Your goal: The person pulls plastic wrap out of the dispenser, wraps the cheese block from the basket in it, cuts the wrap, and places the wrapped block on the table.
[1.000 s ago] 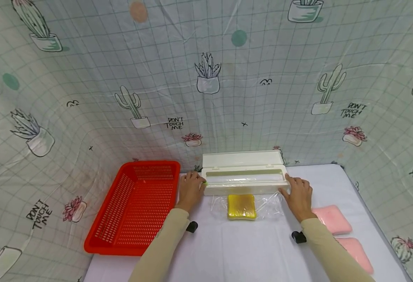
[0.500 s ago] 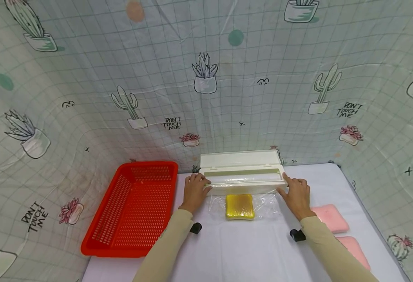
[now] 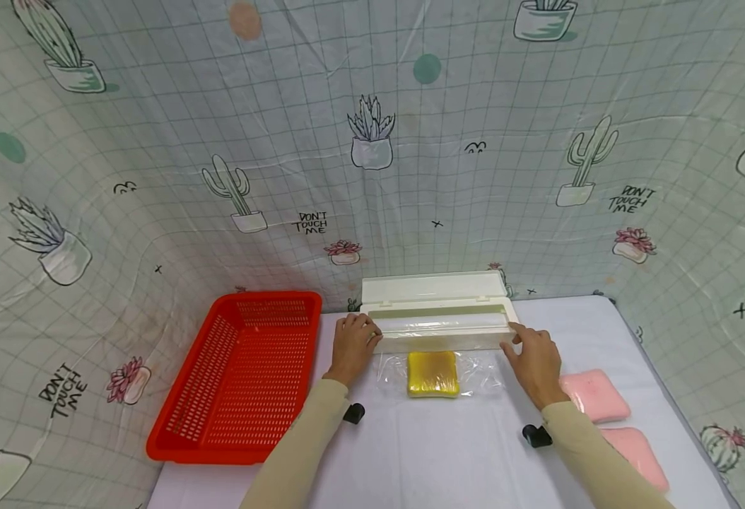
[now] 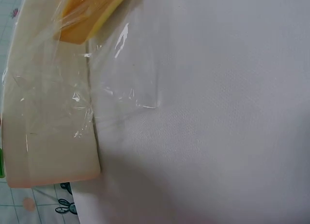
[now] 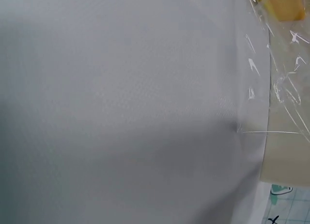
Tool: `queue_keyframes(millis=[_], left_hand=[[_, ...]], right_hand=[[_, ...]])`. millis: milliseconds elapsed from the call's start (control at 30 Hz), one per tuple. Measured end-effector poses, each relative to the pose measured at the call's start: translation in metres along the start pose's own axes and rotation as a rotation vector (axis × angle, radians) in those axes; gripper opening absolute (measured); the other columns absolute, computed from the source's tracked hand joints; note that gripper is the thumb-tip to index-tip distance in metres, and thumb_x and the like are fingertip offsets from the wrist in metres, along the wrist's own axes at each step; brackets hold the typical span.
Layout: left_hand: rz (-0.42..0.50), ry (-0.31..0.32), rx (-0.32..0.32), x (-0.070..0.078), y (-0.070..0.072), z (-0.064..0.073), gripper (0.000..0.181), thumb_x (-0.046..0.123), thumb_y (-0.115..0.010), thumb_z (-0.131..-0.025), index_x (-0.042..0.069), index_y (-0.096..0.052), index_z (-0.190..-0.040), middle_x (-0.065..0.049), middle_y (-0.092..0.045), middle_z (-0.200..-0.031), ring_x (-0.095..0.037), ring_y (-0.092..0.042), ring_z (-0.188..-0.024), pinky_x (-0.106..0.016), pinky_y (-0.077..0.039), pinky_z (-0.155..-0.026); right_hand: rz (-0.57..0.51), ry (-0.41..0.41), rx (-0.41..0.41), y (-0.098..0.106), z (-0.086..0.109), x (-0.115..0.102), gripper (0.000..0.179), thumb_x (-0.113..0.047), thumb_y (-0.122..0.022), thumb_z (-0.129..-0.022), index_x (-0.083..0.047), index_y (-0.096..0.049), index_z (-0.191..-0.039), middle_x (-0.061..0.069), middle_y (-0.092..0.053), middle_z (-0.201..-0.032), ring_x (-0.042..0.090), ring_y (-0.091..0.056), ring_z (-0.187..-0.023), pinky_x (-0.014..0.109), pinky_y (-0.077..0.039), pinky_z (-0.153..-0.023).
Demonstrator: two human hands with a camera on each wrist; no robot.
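In the head view, a white cling film dispenser (image 3: pixel 442 341) stands on the table with its lid raised and a roll inside. Clear cling film (image 3: pixel 480 371) runs from its front edge over a yellow toast-shaped piece (image 3: pixel 432 375). My left hand (image 3: pixel 353 346) is at the dispenser's left front corner, thumb and fingertips meeting on the film there. At the right front corner, my right hand (image 3: pixel 534 360) has its index finger on the front edge and its thumb lower, a gap between them. Both wrist views show film over the dispenser (image 4: pixel 53 146); neither hand appears there.
A red perforated basket (image 3: pixel 315 353) stands to the left. Two pink toast-shaped pieces (image 3: pixel 595 396) lie by my right forearm. Behind the dispenser hangs a cactus-print cloth (image 3: pixel 436 177); the table (image 3: pixel 449 452) is covered in white.
My left hand has shifted right onto the dispenser's front corner, its thumb and fingertips closing together. My right index finger has come down from the dispenser's end to its front edge.
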State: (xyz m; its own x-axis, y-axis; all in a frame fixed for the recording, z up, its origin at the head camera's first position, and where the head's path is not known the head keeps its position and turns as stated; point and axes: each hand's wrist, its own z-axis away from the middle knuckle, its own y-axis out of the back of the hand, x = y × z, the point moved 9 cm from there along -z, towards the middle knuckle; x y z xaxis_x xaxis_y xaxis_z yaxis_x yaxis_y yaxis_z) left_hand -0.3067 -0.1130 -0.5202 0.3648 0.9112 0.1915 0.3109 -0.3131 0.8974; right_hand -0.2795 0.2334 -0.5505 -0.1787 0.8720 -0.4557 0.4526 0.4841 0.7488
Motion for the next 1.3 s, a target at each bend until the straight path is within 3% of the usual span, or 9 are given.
queue_keyframes(millis=[267, 500, 667, 900, 1033, 1200, 1300], left_hand=[[0.023, -0.007, -0.014, -0.001, 0.001, 0.006, 0.006, 0.023, -0.079, -0.095, 0.017, -0.081, -0.097, 0.001, -0.067, -0.104, -0.022, -0.056, -0.108, -0.043, -0.044, -0.101], [0.014, -0.036, 0.034, -0.001, 0.008, 0.015, 0.006, 0.023, -0.080, -0.094, 0.017, -0.081, -0.094, 0.001, -0.065, -0.103, -0.022, -0.056, -0.106, -0.043, -0.044, -0.098], [0.013, -0.034, 0.051, 0.000, 0.014, 0.020, 0.005, 0.022, -0.082, -0.092, 0.018, -0.082, -0.094, 0.001, -0.064, -0.102, -0.022, -0.056, -0.104, -0.043, -0.044, -0.097], [0.000, 0.041, 0.015, 0.000, 0.015, 0.029, 0.006, 0.021, -0.084, -0.091, 0.018, -0.081, -0.094, -0.001, -0.066, -0.101, -0.023, -0.056, -0.102, -0.044, -0.044, -0.097], [-0.026, 0.052, 0.000, 0.003, 0.010, 0.033, 0.017, 0.022, -0.086, -0.090, 0.018, -0.079, -0.106, -0.001, -0.068, -0.104, -0.024, -0.058, -0.103, -0.044, -0.044, -0.096], [-0.120, -0.010, -0.003, 0.013, 0.002, 0.029, 0.038, 0.028, -0.086, -0.089, 0.022, -0.075, -0.126, 0.000, -0.064, -0.113, -0.022, -0.056, -0.107, -0.041, -0.045, -0.098], [-0.143, -0.057, 0.036, 0.019, 0.000, 0.024, 0.036, 0.029, -0.086, -0.089, 0.024, -0.076, -0.123, 0.002, -0.061, -0.112, -0.020, -0.054, -0.106, -0.038, -0.044, -0.096]], right_hand=[[-0.079, 0.102, 0.035, 0.002, 0.004, -0.013, 0.026, 0.007, -0.082, -0.082, 0.002, -0.074, -0.105, 0.016, -0.073, -0.089, 0.041, -0.064, -0.086, 0.055, -0.049, -0.075], [-0.106, 0.165, 0.011, 0.004, 0.008, -0.019, 0.016, 0.010, -0.082, -0.082, 0.001, -0.077, -0.094, 0.015, -0.074, -0.091, 0.038, -0.064, -0.085, 0.054, -0.048, -0.077], [-0.107, 0.201, 0.008, 0.008, 0.011, -0.021, 0.018, 0.011, -0.084, -0.078, -0.002, -0.077, -0.088, 0.013, -0.073, -0.091, 0.038, -0.064, -0.085, 0.054, -0.049, -0.076], [-0.110, 0.305, 0.008, 0.015, 0.017, -0.023, 0.025, 0.014, -0.088, -0.071, -0.006, -0.077, -0.082, 0.008, -0.070, -0.087, 0.032, -0.063, -0.082, 0.049, -0.050, -0.072], [-0.117, 0.334, 0.011, 0.015, 0.019, -0.024, 0.027, 0.014, -0.088, -0.069, -0.008, -0.077, -0.081, 0.006, -0.070, -0.087, 0.031, -0.063, -0.081, 0.048, -0.049, -0.071], [-0.123, 0.353, 0.013, 0.014, 0.020, -0.025, 0.029, 0.016, -0.089, -0.067, -0.007, -0.077, -0.080, 0.005, -0.070, -0.087, 0.029, -0.063, -0.081, 0.048, -0.049, -0.071], [-0.126, 0.354, 0.008, 0.012, 0.020, -0.026, 0.030, 0.017, -0.089, -0.067, -0.007, -0.077, -0.080, 0.005, -0.069, -0.087, 0.029, -0.063, -0.081, 0.047, -0.049, -0.072]])
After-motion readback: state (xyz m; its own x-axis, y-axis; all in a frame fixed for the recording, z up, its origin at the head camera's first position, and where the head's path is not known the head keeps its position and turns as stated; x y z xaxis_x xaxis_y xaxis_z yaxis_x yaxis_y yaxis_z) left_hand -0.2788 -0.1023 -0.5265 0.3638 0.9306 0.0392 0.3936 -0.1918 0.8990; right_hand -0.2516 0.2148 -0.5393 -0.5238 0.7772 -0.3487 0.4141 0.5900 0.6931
